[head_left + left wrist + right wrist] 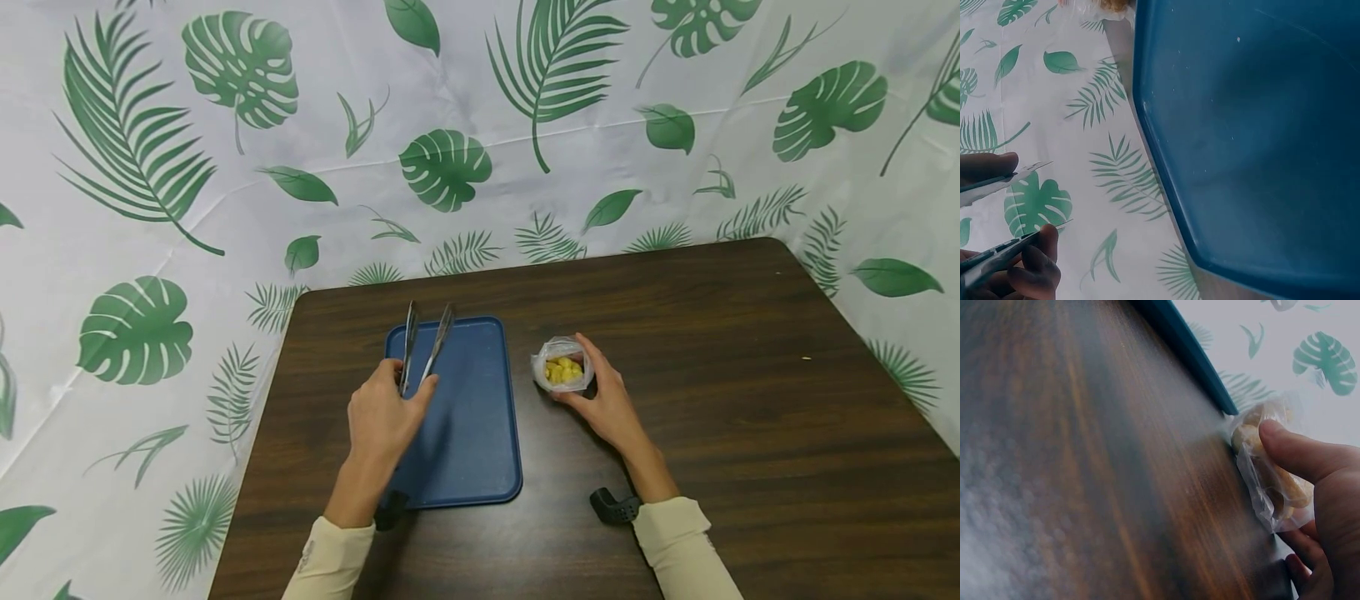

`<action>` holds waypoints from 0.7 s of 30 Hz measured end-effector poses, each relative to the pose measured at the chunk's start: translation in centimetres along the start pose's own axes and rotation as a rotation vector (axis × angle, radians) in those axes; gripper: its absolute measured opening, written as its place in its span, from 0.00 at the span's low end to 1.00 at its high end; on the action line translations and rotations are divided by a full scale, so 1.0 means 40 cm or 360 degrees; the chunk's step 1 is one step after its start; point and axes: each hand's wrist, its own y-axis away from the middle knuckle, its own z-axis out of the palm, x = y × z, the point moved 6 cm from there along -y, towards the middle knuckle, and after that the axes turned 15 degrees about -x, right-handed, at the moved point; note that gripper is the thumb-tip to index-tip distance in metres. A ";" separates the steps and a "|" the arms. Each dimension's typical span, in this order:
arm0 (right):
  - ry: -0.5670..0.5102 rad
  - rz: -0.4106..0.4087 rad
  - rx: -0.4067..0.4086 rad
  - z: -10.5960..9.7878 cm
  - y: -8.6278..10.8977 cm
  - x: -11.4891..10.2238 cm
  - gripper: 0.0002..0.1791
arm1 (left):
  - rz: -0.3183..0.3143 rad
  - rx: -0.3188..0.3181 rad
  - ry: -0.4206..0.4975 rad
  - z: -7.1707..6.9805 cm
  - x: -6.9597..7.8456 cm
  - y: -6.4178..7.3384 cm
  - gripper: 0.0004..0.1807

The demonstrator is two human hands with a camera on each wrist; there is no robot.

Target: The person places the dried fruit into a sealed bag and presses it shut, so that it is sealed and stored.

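Observation:
My left hand [384, 410] holds a pair of metal tongs [437, 340] over the left side of a blue tray [472, 433]. The tongs' two arms stand apart, tips pointing away from me, with nothing between them. In the left wrist view the thumb and fingers [1041, 265] grip the tongs' arms. My right hand [611, 404] holds a clear plastic bag [538, 367] just right of the tray, thumb and fingers curled round its side. Yellow rounded pieces [562, 370] fill the bag, whose mouth gapes upward. Their exact kind is unclear.
A dark wooden table [712, 375] carries everything and extends well to the right. A tiny yellow crumb [807, 358] lies on it at the far right. Behind and beside the table hangs a white cloth [330, 217] printed with green leaves.

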 end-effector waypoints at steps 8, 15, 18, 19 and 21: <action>0.0003 -0.0010 0.0010 0.000 -0.001 0.001 0.55 | -0.0031 0.0020 0.0002 -0.006 -0.021 0.003 0.32; -0.0001 -0.0008 -0.0002 0.000 -0.002 -0.002 0.56 | -0.0057 0.0045 -0.0005 -0.010 -0.038 0.005 0.31; 0.0002 -0.0013 -0.0005 0.000 -0.002 -0.002 0.56 | -0.0070 0.0045 -0.0006 -0.011 -0.045 0.005 0.31; 0.0003 -0.0014 -0.0005 -0.001 -0.002 -0.002 0.56 | -0.0076 0.0046 -0.0006 -0.011 -0.048 0.005 0.31; 0.0003 -0.0020 -0.0006 -0.001 -0.002 -0.002 0.56 | -0.0090 0.0050 -0.0009 -0.013 -0.055 0.004 0.31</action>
